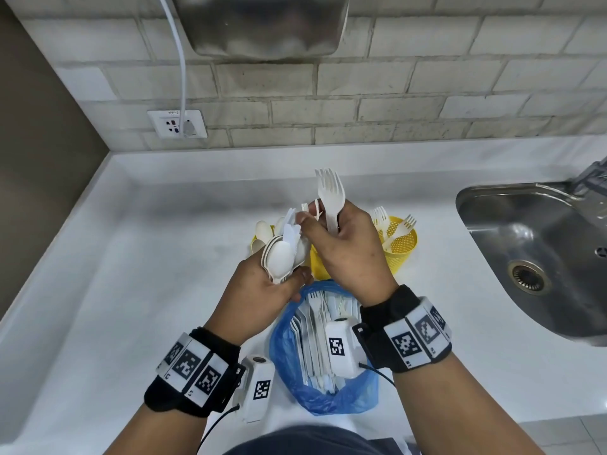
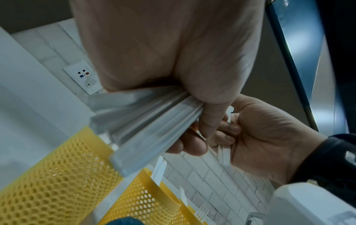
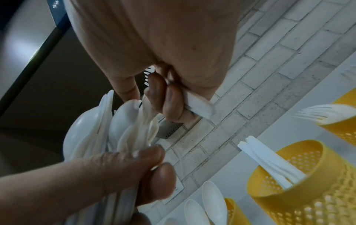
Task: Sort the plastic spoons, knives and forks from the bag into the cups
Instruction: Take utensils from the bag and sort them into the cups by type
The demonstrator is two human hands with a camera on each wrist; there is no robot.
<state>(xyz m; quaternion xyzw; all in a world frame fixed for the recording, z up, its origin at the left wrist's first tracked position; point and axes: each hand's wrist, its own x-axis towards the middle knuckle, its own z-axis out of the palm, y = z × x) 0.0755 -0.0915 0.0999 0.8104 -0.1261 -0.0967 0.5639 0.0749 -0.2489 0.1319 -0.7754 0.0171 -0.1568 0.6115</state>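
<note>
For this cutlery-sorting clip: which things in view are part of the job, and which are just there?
Part of the job:
- left hand gripping a bundle of spoons
- right hand holding forks
- blue bag of cutlery
- yellow cup of forks
- yellow cup of spoons
- yellow cup of knives

Just there:
- sink
- wall socket
- white cable
</note>
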